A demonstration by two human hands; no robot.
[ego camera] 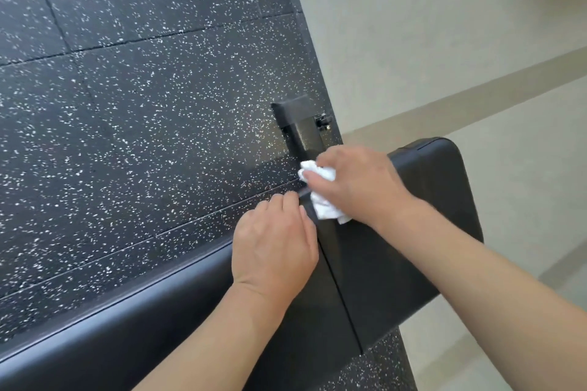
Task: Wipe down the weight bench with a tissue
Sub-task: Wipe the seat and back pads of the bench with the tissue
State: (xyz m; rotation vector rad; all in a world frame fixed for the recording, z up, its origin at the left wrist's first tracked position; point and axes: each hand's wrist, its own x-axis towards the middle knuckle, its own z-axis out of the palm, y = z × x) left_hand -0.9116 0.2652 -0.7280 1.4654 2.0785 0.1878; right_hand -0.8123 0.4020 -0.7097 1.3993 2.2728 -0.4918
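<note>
The black padded weight bench (413, 247) runs from the lower left to the right, with a gap between its long pad (158, 327) and its short end pad. My right hand (359, 184) grips a crumpled white tissue (320, 197) and presses it on the far edge of the end pad, by the gap. My left hand (273, 244) rests on the far edge of the long pad, its fingers curled over the edge next to the tissue.
A black metal leg (301, 127) of the bench frame stands on the floor just beyond my hands. Black speckled rubber flooring (143, 105) covers the left. Pale smooth floor (444, 41) with a beige stripe lies to the right.
</note>
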